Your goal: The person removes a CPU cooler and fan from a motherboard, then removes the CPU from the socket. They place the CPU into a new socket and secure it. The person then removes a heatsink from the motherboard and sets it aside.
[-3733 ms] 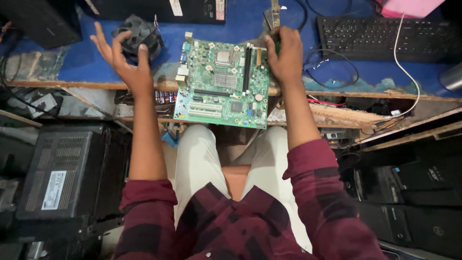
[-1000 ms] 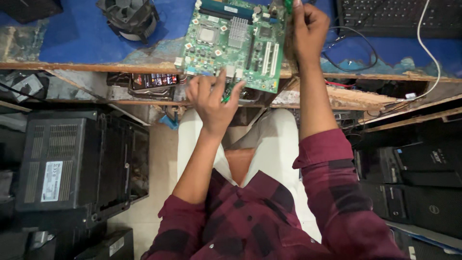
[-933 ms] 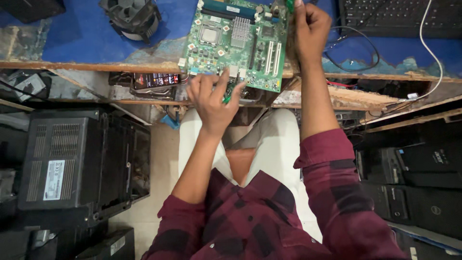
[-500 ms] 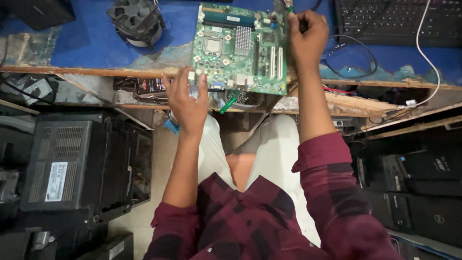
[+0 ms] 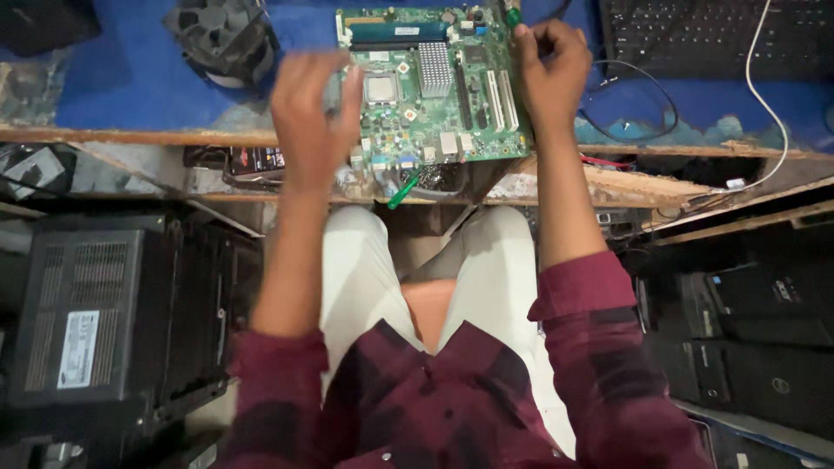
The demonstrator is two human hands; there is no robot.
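One blurred left hand (image 5: pixel 311 113) over motherboard (image 5: pixel 432 85)

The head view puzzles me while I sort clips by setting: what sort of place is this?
Probably a computer repair bench: a bare green motherboard lies on the blue-topped table, a loose cooling fan beside it, with black computer cases stacked below.

One white rectangular label (image 5: pixel 79 348) with dark print, stuck upright on the side panel of a black computer case (image 5: pixel 104 321) at lower left, beside its vent grille. Small pale sticker (image 5: pixel 780 290), too blurred to make out, on a black case at right. No screens, packages or signs.
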